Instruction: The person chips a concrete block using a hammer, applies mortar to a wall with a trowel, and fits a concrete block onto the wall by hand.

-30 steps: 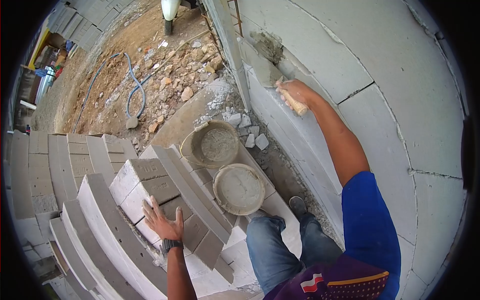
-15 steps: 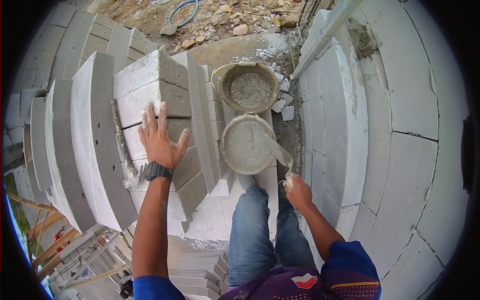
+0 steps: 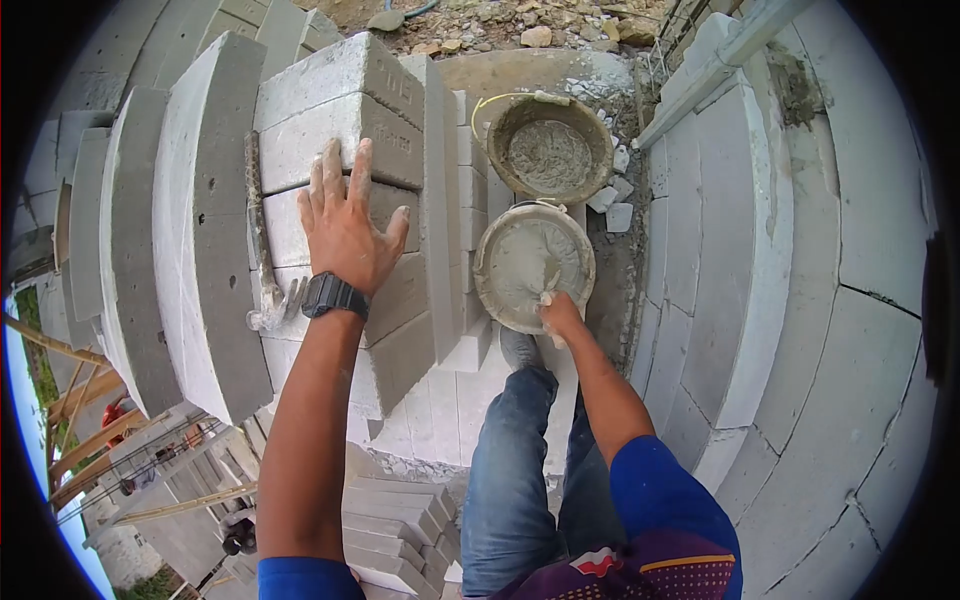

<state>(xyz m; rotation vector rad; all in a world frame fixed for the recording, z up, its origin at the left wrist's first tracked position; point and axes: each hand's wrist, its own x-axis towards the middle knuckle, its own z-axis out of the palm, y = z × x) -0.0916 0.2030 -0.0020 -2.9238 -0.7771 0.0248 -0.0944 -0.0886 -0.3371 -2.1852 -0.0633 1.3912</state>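
Note:
My left hand [image 3: 350, 238] lies with fingers spread on a stack of grey concrete blocks [image 3: 318, 128]. Beside it, a hammer [image 3: 256, 205] with a mortar-crusted handle rests along the blocks, its pale head near my wristwatch. My right hand [image 3: 562, 316] is wrapped round the handle of a trowel [image 3: 543, 282] over the near bucket [image 3: 482, 278]. The trowel's coated blade dips into the wet grey mortar [image 3: 512, 262], so its edge is hard to make out. Just beyond stands a second bucket [image 3: 500, 165], with thicker mortar inside and a yellowish handle.
A block wall [image 3: 690, 210] runs along the right, with a long metal bar [image 3: 725, 65] at its upper end. Large upright slabs [image 3: 205, 220] stand at the left. Broken white pieces [image 3: 619, 216] lie beside the buckets, and rubble [image 3: 500, 30] covers the ground ahead.
My right hand has moved up and left, bringing the trowel from the bucket's right rim into the mortar. The left hand stays on the blocks while the view has shifted.

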